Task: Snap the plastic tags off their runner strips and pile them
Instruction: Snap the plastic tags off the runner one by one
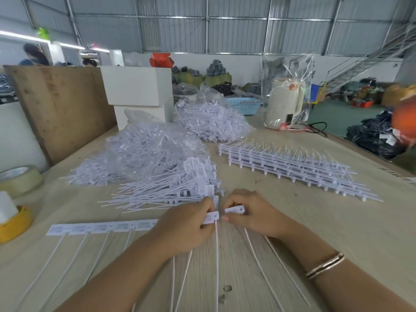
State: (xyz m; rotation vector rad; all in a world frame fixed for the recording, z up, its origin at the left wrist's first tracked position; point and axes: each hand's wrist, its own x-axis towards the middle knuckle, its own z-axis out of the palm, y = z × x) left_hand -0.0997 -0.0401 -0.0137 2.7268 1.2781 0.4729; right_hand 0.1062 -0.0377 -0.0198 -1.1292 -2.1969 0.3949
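You were mid-strip: left hand (188, 224) pinched the runner strip (101, 228) w/ its end tag, right hand (249, 213) fingers pinched a tag (234, 209) just snapped free, small gap btwn them. Loose pile (171, 188) sat just beyond on worktop (337, 221). Stack of uncut strips (292, 167) right remained — lots left.

Orange object (405, 122) — blurred, cut off right.

On the table (337, 233), loose tags (171, 190) lay piled just beyond the hands, bagged tags (144, 149) behind them, stacked strips (292, 167) to the right.
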